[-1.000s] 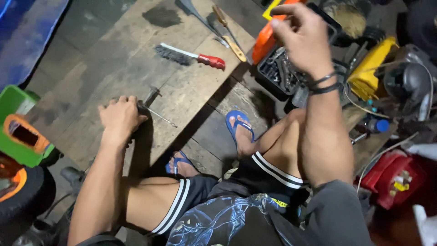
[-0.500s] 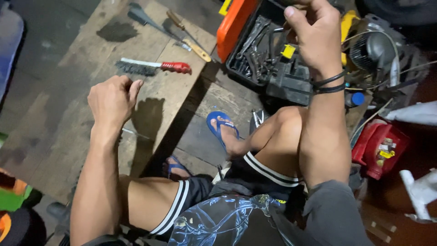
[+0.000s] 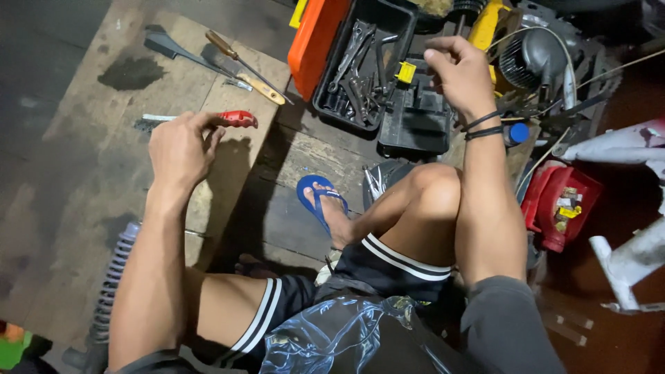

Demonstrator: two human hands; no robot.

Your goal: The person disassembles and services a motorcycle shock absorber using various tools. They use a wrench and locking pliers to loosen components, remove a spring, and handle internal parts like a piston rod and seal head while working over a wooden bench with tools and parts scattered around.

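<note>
My left hand (image 3: 181, 149) rests on a wooden board (image 3: 76, 187), fingers loosely curled. Its index finger lies along a red-handled wire brush (image 3: 239, 119); I cannot tell whether it grips the brush. My right hand (image 3: 460, 73) hovers over the black tray of an open toolbox (image 3: 415, 128) holding several wrenches (image 3: 357, 59). Its fingers are curled together and nothing shows between them. My right forearm leans against my raised right knee.
The toolbox's orange lid (image 3: 315, 41) stands open. A scraper (image 3: 166, 45), a screwdriver (image 3: 232, 55) and a wooden-handled tool (image 3: 267, 90) lie at the board's far end. A coil spring shock absorber (image 3: 114, 277) lies by my left arm. My foot wears a blue sandal (image 3: 318, 201). A red container (image 3: 561, 208) and white tubes (image 3: 623, 263) sit at the right.
My left hand left the small metal part and moved up to the wire brush. My right hand came down from its raised position to just over the toolbox tray. The view shifted.
</note>
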